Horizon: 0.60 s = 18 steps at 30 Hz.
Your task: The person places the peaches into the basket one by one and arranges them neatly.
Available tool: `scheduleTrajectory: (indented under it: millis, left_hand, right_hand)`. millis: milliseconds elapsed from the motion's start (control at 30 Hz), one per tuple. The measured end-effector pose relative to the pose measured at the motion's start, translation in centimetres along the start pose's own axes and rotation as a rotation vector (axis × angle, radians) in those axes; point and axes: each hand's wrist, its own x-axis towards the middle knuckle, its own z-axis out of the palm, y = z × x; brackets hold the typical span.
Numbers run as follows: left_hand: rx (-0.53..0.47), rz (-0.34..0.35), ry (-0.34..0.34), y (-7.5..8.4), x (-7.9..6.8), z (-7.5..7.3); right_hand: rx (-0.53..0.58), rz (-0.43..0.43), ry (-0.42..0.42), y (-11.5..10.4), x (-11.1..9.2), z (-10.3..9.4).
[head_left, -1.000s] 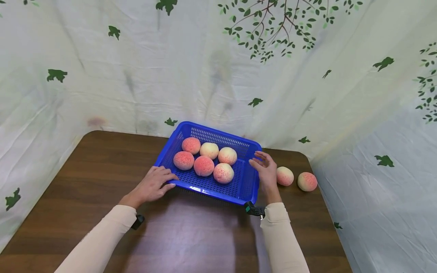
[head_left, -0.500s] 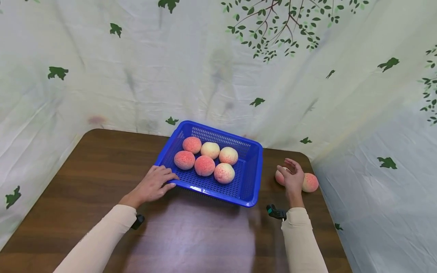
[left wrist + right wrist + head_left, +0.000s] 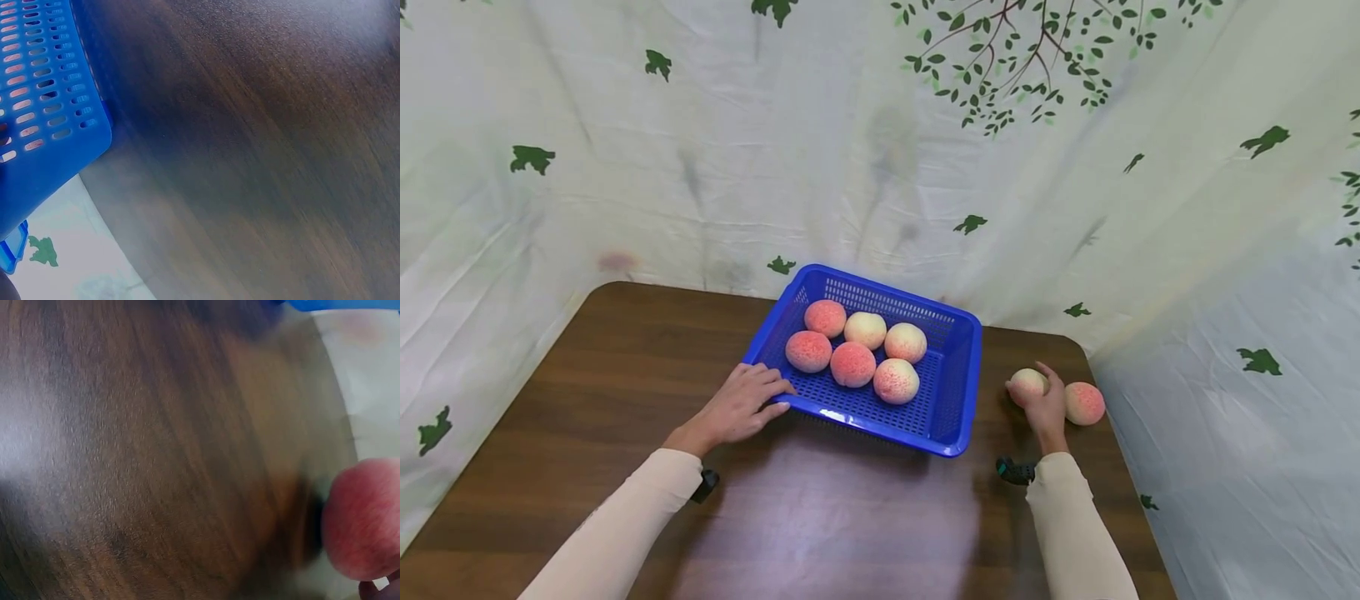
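A blue plastic basket point(image 3: 957, 392) stands at the back of the wooden table, with several red and pale peaches point(image 3: 853, 364) inside. My left hand point(image 3: 743, 405) grips its near-left corner, fingers over the rim. The left wrist view shows the slotted basket wall point(image 3: 47, 119) up close. To the right of the basket, my right hand point(image 3: 1047, 412) holds a pale pink peach point(image 3: 1027, 386) between thumb and fingers. That peach point(image 3: 365, 519) looks red in the right wrist view, with a fingertip below it. Whether it touches the table I cannot tell.
Another peach point(image 3: 1084, 403) lies just right of my right hand, near the table's right edge. A white curtain point(image 3: 850, 167) with leaf prints hangs behind and beside the table point(image 3: 850, 533).
My right hand has moved right, away from the basket's right rim, and has taken hold of the nearer loose peach. My left hand stays at the basket corner.
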Motion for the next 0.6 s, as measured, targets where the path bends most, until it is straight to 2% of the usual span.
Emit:
scheduleTrajectory:
  millis: [167, 367, 600]
  left_hand:
    - [-0.001, -0.003, -0.007, 0.0, 0.0, 0.0]
    - [0.002, 0.003, -0.010, 0.0, 0.0, -0.1]
    - [0.009, 0.000, -0.009, 0.0, -0.1, -0.1]
  right_hand:
    - [-0.062, -0.023, -0.027, 0.7, 0.1, -0.1]
    - [-0.038, 0.024, -0.079, 1.3, 0.1, -0.1]
    - [-0.016, 0.042, -0.062, 1.3, 0.0, 0.1]
